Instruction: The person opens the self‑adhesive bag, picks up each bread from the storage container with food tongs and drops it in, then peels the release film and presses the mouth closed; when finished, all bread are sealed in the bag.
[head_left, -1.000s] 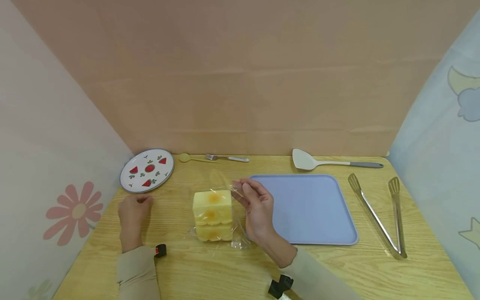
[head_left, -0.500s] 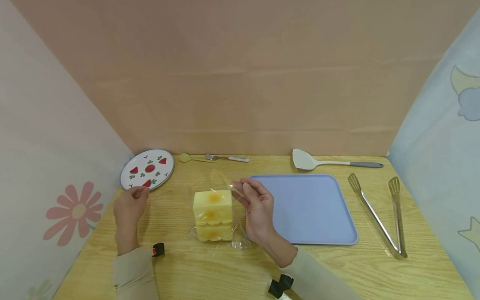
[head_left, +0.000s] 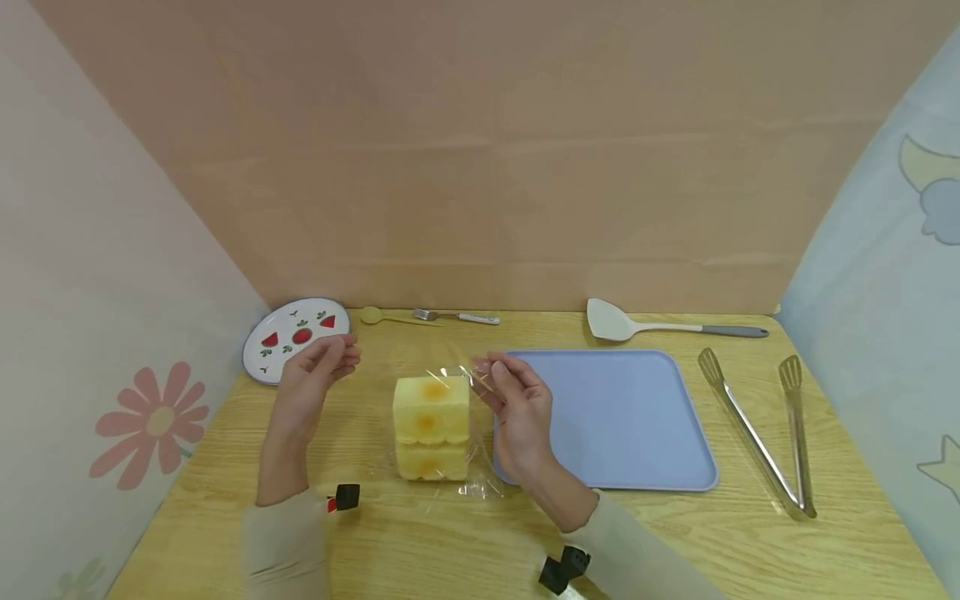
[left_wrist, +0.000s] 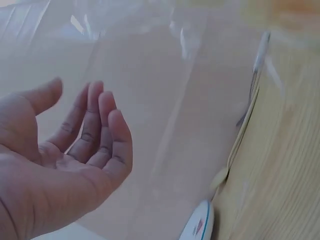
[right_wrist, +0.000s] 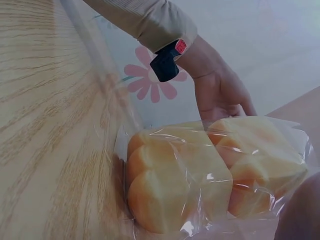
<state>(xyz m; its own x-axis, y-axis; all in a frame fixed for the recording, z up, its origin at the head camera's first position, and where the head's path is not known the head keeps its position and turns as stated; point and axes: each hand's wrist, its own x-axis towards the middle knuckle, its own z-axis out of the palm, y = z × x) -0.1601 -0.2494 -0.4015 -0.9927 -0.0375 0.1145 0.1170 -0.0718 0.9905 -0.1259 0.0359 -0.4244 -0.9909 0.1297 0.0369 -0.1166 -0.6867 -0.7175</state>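
A clear plastic bag [right_wrist: 200,172] holds yellow bread loaves [head_left: 431,429] with browned tops, near the middle of the wooden table. In the head view, my right hand [head_left: 522,417] pinches the upper right edge of the bag between thumb and fingers. Only a dark bit of that hand shows at the corner of the right wrist view. My left hand [head_left: 306,385] hovers left of the bag, partly covering the plate [head_left: 262,321]. Its fingers are gently bent, with the thumb apart and nothing in the left hand [left_wrist: 75,145].
Right of the bread lies a blue tray [head_left: 615,417], partly behind my right hand. Further right are metal tongs [head_left: 761,442], spread apart. Along the back lie a yellow spoon [head_left: 371,315], a fork [head_left: 457,317] and a white spatula [head_left: 611,321] with a grey handle.
My left hand has risen from beside the plate and moved right toward the bag, its fingers spreading from a closed pinch. The bread has shifted slightly right; my right hand keeps its grip.
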